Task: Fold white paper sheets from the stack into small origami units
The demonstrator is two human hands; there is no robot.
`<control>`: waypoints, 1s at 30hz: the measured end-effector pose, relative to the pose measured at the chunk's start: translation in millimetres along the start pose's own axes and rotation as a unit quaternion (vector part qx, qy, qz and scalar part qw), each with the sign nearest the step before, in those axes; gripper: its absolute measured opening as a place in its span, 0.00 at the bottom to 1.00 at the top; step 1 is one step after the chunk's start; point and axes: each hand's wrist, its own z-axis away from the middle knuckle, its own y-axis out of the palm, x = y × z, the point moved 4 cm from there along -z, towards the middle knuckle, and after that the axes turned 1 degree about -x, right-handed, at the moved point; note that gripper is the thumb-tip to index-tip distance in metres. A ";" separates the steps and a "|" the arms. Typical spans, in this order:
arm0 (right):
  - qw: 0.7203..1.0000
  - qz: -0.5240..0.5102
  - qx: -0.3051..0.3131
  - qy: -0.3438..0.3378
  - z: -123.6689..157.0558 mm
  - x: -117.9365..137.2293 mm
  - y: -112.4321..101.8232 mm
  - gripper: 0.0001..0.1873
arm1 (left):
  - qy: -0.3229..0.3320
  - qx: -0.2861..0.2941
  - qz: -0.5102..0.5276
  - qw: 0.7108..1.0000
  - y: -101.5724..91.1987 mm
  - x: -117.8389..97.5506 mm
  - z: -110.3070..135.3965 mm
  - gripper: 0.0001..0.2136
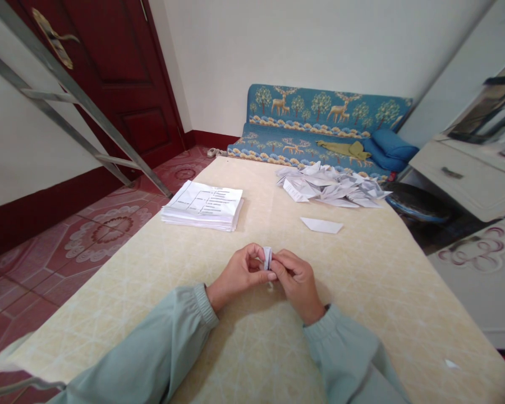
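Between my two hands, over the near middle of the table, is a small folded piece of paper [267,256]. My left hand [244,270] grips it from the left with thumb and fingers. From the right, my right hand [295,278] pinches its other side. The fingers cover its lower part. Beyond my right hand lies a single flat folded paper [321,225]. Farther back is a heap of folded papers [328,185]. To the left of these stands a stack of printed sheets [204,205].
The table [151,314] has a pale patterned cover. A small paper scrap [451,364] lies near its right edge. Behind it is a blue sofa [294,134]. A metal ladder [79,95] leans at the left by a red door [122,67]; a white cabinet [483,269] stands right.
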 end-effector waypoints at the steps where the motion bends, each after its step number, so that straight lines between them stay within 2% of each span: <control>1: 1.000 0.012 0.003 -0.005 0.6 1.3 0.7 0.10 | -0.003 -0.002 -0.002 1.000 -0.2 0.4 0.3 0.19; 6: 0.994 0.101 -0.044 -0.016 3.8 -1.8 0.0 0.12 | -0.020 -0.009 -0.051 0.998 1.2 1.6 2.6 0.22; 9: 0.988 0.138 -0.074 0.005 5.6 -8.2 -1.1 0.09 | -0.025 0.007 -0.066 0.997 4.3 -1.2 4.9 0.21; 13: 0.978 0.191 -0.081 0.019 7.8 -12.8 -1.8 0.06 | -0.008 0.030 -0.099 0.995 8.1 -7.9 7.1 0.16; 15: 0.972 0.224 -0.076 -0.005 8.6 -11.1 -0.9 0.07 | 0.017 0.002 -0.159 0.987 7.5 -10.8 7.2 0.14; 18: 0.961 0.265 -0.072 -0.041 9.7 -6.7 1.2 0.09 | 0.050 -0.070 -0.260 0.962 5.4 -14.5 7.8 0.12; 22: 0.959 0.270 -0.076 -0.029 10.2 -3.6 2.7 0.09 | 0.085 -0.139 -0.327 0.931 3.4 -20.0 10.3 0.08; 26: 0.965 0.258 -0.050 -0.023 9.5 -2.7 4.1 0.08 | 0.121 -0.164 -0.369 0.907 2.0 -24.8 11.4 0.13; 30: 0.962 0.270 -0.036 -0.014 8.3 -3.7 0.7 0.11 | 0.128 -0.163 -0.342 0.916 1.6 -24.9 10.4 0.11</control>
